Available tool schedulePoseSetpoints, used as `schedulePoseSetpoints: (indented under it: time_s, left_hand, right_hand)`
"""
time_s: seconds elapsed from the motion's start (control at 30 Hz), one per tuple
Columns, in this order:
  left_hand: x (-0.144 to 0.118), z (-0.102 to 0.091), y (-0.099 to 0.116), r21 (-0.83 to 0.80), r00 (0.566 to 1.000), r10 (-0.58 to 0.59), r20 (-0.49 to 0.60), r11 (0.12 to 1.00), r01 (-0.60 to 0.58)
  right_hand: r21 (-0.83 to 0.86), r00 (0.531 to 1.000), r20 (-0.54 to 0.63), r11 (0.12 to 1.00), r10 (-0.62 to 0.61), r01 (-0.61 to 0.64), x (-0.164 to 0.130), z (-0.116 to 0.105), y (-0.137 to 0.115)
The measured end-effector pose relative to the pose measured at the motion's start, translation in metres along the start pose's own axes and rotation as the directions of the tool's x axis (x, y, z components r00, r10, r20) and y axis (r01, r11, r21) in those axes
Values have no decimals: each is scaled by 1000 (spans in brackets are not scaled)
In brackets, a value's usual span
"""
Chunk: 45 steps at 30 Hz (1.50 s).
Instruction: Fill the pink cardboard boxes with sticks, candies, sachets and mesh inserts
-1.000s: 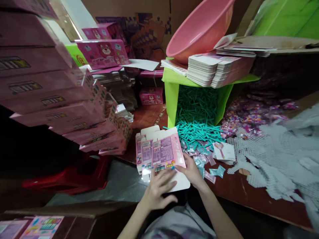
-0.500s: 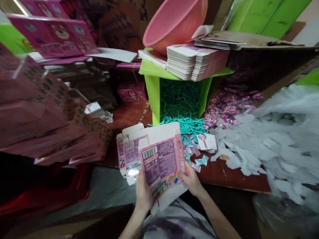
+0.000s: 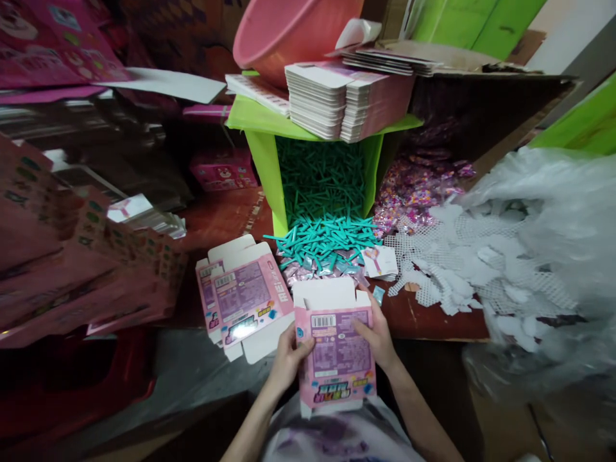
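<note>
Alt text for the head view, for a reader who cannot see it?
Both hands, left hand and right hand, hold a flat pink carton by its side edges above the lap. More flat cartons lie to its left; ahead, teal sticks spill from a green stool beside white mesh scraps.

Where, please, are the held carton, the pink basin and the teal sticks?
held carton [image 3: 337, 350], head view, printed purple panel.
pink basin [image 3: 283, 29], head view, outer wall.
teal sticks [image 3: 322, 234], head view, middle of the spilled heap.
</note>
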<state>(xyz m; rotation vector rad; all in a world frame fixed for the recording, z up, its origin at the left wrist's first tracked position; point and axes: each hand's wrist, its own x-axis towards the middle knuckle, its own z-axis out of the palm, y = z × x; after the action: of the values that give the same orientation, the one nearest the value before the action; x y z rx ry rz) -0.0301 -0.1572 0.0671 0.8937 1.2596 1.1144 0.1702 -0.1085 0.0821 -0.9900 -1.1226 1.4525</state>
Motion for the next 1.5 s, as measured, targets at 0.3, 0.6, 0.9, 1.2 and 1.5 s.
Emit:
schedulePoseSetpoints:
  time_s: [0.3,0.6,0.9,1.2,1.5]
  left_hand:
    - [14,5,-9,302,961,255,105,913,-275]
    - [37,33,-19,141,960,229,-160,968,-207]
    - [30,36,-26,170,911,377,-167,921,-350]
    - [8,55,-13,322,953,212,-217,937,-135]
    - [-21,131,93,494,572,321,755,296,-818]
  right_hand:
    - [-151,994,-78,985,73,-84,7,-3,30]
    - [49,985,-155,996,80,-73,8,-2,46]
    - [-174,975,-208,984,-75,38,-1,-6,50]
    - [-439,931,-280,894,-235,93,20,-41,21]
    - [-845,810,-385,521,-442,-117,118,-120,20]
